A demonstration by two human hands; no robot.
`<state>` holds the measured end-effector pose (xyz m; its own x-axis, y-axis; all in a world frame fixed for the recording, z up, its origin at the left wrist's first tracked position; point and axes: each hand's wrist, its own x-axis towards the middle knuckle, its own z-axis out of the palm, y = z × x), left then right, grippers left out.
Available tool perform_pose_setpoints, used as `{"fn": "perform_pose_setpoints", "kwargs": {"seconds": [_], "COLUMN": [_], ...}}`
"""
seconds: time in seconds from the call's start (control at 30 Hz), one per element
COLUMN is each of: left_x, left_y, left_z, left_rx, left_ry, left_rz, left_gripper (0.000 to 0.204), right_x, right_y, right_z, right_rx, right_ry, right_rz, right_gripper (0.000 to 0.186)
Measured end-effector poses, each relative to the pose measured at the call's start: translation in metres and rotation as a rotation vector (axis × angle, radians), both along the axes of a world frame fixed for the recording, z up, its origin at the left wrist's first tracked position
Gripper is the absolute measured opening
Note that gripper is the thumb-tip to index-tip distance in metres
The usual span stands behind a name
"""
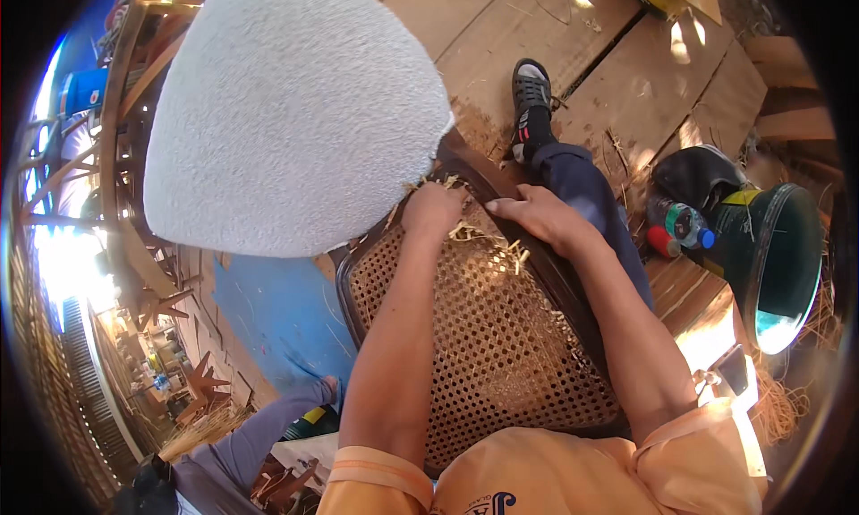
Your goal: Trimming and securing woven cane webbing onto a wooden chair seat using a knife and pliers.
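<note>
In front of me lies a woven cane panel [501, 336] set in a dark wooden frame [559, 287], apparently a chair's back. My left hand [433, 212] is closed at the panel's far end, among short loose pale cane strips [514, 257]; its fingertips are partly hidden. On the frame's right rail sits my right hand [548, 218], thumb pointing left and fingers bent over the wood. A large white, rough-textured cushion [295, 112] adjoins the panel's far left end. Pale bits and dust are scattered across the weave.
A green bucket [787, 264] lies tipped at the right, beside a plastic bottle [684, 224] with a blue cap and a dark bag [698, 175]. Another person's sleeve [246, 434] shows lower left, near a blue sheet [277, 305]. My shoe [531, 90] stands on the board floor [599, 112].
</note>
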<state>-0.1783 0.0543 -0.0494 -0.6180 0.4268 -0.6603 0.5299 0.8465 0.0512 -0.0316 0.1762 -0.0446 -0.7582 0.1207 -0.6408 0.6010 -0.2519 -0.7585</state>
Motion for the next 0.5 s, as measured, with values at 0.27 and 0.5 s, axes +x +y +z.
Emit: {"fn": "perform_pose_setpoints", "kwargs": {"seconds": [0.27,0.5], "left_x": [0.051,0.023], "left_y": [0.043,0.025], "left_z": [0.034,-0.001], "left_rx": [0.151,0.205], "left_ry": [0.004,0.004], "left_rz": [0.293,0.042], "left_gripper": [0.037,0.035], "right_x": [0.049,0.042], "right_y": [0.005,-0.025], "right_z": [0.023,0.005], "right_rx": [-0.218,-0.270], "right_ry": [-0.019,0.003], "right_rz": [-0.346,-0.542], "right_gripper": [0.042,0.042]}}
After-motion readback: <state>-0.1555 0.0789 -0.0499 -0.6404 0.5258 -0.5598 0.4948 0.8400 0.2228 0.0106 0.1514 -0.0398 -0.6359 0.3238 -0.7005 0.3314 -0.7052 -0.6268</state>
